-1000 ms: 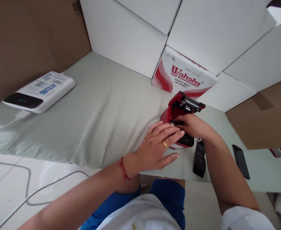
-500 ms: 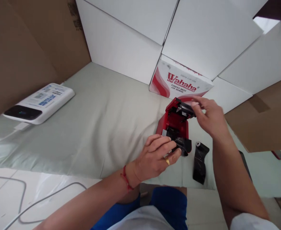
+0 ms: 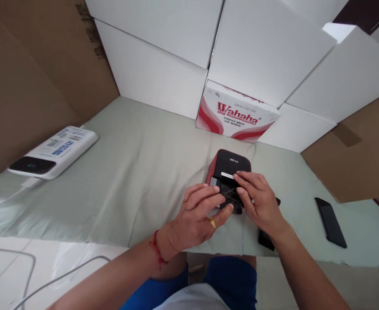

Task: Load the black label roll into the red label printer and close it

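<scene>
Red device (image 3: 233,165) is touched by left hand (image 3: 196,217) and right hand (image 3: 262,204), angled inward.

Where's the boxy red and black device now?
The device sits right of centre in the head view on pale green cloth, left hand and right hand at its near end, white and red carton beyond.

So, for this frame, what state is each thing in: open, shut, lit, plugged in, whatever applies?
Red-and-black machine: upright, left hand at its front.
Lid: lowered, right hand at its front edge; latching can't be told.
White charger: flat, cable plugged in, screen faintly lit.
Black phone: flat, unlit.
Black piece: partly hidden.
Water box: standing, lettering upright.
Cloth: wrinkled.
</scene>
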Available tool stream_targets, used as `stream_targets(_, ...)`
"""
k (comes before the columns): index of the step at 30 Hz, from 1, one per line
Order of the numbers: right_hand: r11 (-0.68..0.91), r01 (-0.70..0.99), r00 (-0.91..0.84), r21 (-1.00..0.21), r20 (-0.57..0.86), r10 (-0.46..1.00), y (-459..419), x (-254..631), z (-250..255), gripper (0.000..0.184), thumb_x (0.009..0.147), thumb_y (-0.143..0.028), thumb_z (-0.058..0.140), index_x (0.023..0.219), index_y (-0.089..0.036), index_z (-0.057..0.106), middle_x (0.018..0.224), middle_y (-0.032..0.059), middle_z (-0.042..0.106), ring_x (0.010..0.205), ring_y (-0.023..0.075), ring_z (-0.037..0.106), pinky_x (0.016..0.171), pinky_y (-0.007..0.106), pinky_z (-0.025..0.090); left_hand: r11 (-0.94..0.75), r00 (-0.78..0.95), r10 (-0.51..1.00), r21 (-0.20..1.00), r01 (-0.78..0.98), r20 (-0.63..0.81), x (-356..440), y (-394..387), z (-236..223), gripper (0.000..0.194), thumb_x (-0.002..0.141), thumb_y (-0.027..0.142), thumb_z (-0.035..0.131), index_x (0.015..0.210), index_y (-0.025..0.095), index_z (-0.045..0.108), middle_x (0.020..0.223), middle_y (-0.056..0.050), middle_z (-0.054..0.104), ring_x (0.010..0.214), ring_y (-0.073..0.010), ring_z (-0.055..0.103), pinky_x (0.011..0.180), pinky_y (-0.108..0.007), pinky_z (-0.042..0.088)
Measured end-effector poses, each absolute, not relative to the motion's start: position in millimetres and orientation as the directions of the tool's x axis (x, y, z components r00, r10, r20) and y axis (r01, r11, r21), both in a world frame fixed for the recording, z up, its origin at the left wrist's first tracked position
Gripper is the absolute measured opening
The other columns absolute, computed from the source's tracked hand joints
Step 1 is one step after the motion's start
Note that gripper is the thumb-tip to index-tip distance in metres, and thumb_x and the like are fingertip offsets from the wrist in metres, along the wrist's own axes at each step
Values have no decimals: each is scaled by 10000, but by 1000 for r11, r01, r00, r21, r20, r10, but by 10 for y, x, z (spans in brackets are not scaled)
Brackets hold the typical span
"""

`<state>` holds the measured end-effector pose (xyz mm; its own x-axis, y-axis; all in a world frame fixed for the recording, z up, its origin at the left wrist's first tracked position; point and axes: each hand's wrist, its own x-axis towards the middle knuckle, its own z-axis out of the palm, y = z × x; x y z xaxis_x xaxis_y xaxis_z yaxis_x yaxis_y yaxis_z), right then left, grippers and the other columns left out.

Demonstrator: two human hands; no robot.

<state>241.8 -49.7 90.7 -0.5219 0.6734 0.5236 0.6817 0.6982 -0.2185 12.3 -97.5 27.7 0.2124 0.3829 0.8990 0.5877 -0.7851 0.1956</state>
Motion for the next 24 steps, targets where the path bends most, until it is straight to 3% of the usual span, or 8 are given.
stream_targets(3,700,663,-493,-264,550,674,-537,2424,786,360,1110,-261,532,1385,-240,763,1304,117,808,1172,255,728,1011,507,606,-825,269,428,252,505,863,80,-867,316,348,981,204,691,1317,297,709,1195,-45,804,1292,-224,684,1206,-436,478)
stream_targets(6,706,642,-466,-299,578,670,-541,2404,756,361,1118,-243,508,1364,-225,772,1272,112,815,1149,242,729,996,482,596,-806,220,532,410,426,818,5,-675,384,428,1090,365,540,1502,259,586,1299,-98,802,1333,-257,710,1249,-495,432)
stream_targets(9,704,632,-444,-322,595,670,-551,2388,739,365,1119,-228,503,1371,-207,766,1275,115,812,1158,236,718,1004,467,582,-733,213,669,588,342,712,-91,-490,409,444,1158,400,382,1532,237,557,1268,-98,825,1267,-236,757,1292,-513,392)
stream_targets(12,702,627,-433,-338,598,675,-575,2389,694,379,1119,-220,495,1400,-208,749,1286,115,806,1178,237,709,1022,468,568,-653,237,757,722,231,609,-166,-412,340,425,1176,357,337,1485,226,598,1245,-101,833,1222,-215,771,1189,-460,498)
stream_targets(16,707,610,-426,-358,604,674,-583,2414,634,421,1118,-233,466,1442,-259,733,1296,111,798,1177,262,713,1026,509,561,-667,231,742,727,163,629,-169,-456,205,363,1159,335,405,1390,226,663,1366,-143,770,1305,-229,723,1132,-443,560)
stream_targets(20,721,579,-429,-380,610,666,-533,2448,599,428,1106,-245,480,1452,-281,728,1282,107,791,1153,267,703,1000,506,569,-707,218,707,686,173,673,-99,-518,156,335,1137,323,461,1390,219,655,1342,-149,757,1329,-245,703,1141,-459,568)
stream_targets(24,727,569,-402,-384,642,653,-505,2446,568,424,1118,-269,428,1373,-272,766,1253,113,787,1161,274,703,1008,514,571,-625,169,779,772,117,604,-58,-521,154,320,1112,332,534,1403,226,618,1276,-132,757,1220,-240,747,1080,-440,590)
